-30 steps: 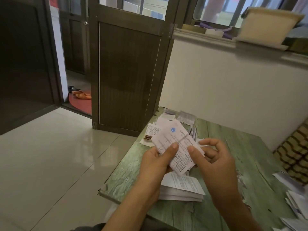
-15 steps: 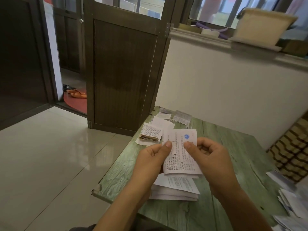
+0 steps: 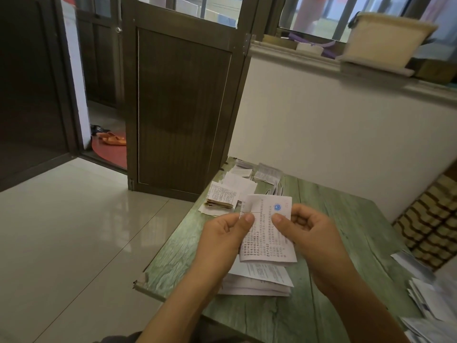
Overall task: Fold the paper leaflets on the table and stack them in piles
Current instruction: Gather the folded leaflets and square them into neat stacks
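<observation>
- Bare table (image 3: 371, 231) is left between the near pile (image 3: 262, 280) and the loose papers (image 3: 425, 300) at the right edge.
- The far left corner is taken up by scattered leaflets (image 3: 235, 186), with the wall (image 3: 321, 134) close behind.

Two hands are holding a printed leaflet above a green table.

At lower centre, the left hand (image 3: 223, 240) and right hand (image 3: 310, 233) are pinching the leaflet (image 3: 268, 233) with both thumbs on top; a pile of folded leaflets (image 3: 259, 280) is lying on the table (image 3: 346, 219) just beneath it.
</observation>
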